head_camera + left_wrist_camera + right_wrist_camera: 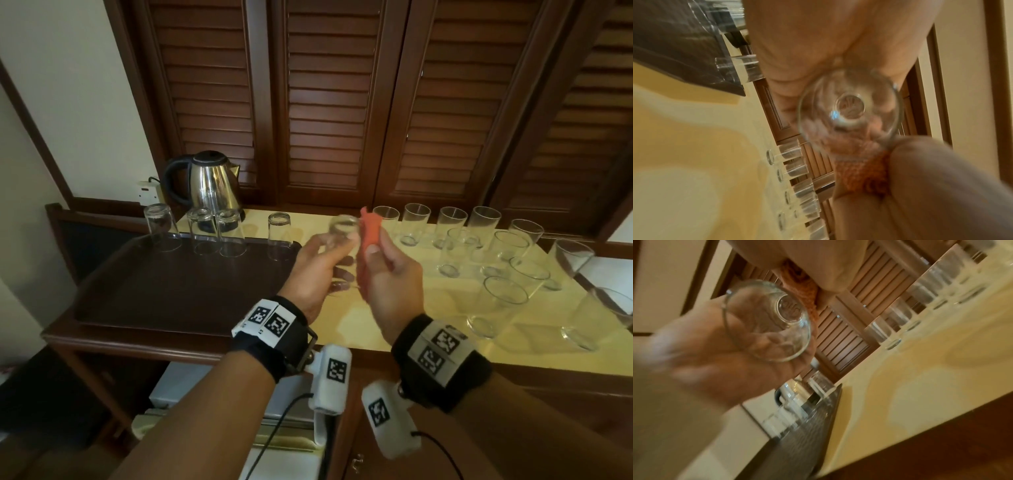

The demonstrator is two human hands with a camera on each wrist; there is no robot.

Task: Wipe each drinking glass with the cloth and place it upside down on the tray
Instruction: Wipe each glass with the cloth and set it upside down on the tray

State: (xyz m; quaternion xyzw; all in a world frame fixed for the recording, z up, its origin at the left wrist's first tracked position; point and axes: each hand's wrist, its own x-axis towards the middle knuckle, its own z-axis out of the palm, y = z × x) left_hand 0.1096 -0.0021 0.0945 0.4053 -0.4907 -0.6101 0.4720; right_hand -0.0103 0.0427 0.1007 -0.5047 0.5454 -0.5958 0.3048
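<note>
- A clear drinking glass (pixel 339 250) is gripped in the left hand (pixel 313 274), fingers curled round its wall; it is held above the counter edge, with its base turned away from the wrist.
- An orange cloth (pixel 370 236) is pinched between thumb and fingers of the right hand (pixel 390 284), just beside the held glass on its right; whether cloth and glass touch cannot be told.
- In the left wrist view the held glass (pixel 849 110) is seen through its open mouth, with the cloth (pixel 863 175) just below it.
- To the left of the grip lies a dark tray (pixel 164 284), on whose far edge four upturned glasses (pixel 226 236) are stood.
- To the right of the grip, upright glasses (pixel 503 301) are grouped on the yellow counter (pixel 394 335).
- Beyond the tray a steel kettle (pixel 205 181) is seen.
</note>
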